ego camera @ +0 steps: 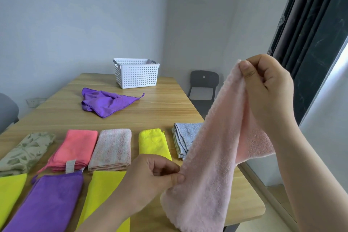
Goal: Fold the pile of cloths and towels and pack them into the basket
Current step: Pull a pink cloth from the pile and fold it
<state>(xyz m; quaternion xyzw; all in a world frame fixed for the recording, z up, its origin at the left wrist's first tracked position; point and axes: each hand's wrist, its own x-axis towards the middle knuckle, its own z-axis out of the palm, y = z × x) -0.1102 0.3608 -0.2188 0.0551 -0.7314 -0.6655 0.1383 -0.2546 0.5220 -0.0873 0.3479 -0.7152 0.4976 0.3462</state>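
A pale pink towel (209,156) hangs in the air over the table's right front corner. My right hand (267,88) pinches its top edge up high, and my left hand (154,177) pinches its left edge lower down. A loose purple cloth (107,102) lies crumpled mid-table. The white perforated basket (136,73) stands at the far end. Folded cloths lie in rows near me: a leaf-print one (26,151), a coral one (75,149), a pink striped towel (113,149), a yellow one (152,143), a blue-grey towel (185,135), a purple one (47,201) and yellow ones (98,190).
The wooden table (160,111) ends close on the right. A dark chair (203,88) stands beyond its far right corner. Another grey chair (7,111) sits at the left. Dark curtains (308,24) hang at the right by a window.
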